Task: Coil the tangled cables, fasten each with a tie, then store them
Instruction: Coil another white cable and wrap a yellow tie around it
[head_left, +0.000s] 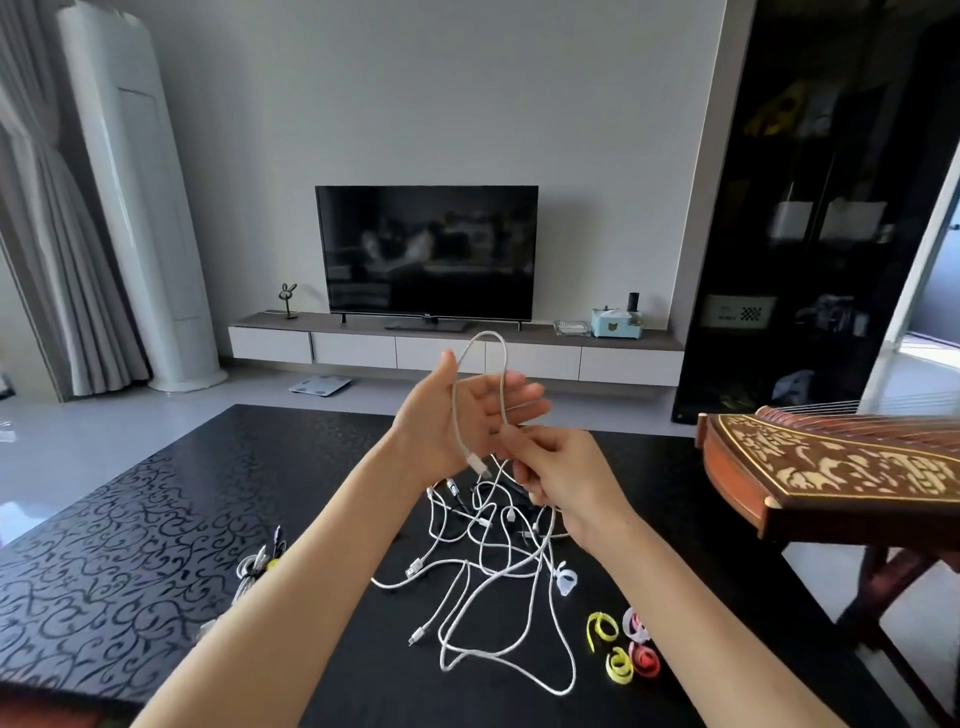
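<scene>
Left hand (457, 415) raised, fingers straight, white cable (487, 333) looped over; right hand (566, 483) pinches it above centre-frame tangle (488, 545).

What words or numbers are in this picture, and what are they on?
Nothing here can be read for sure.
TV: a tiny mark on the middle of its bottom edge, too small to read.
Box in the black cabinet: pale marks beside a checkered patch, too blurred to read.
Zither: a pale inlaid pattern, no letters that I can make out.
</scene>
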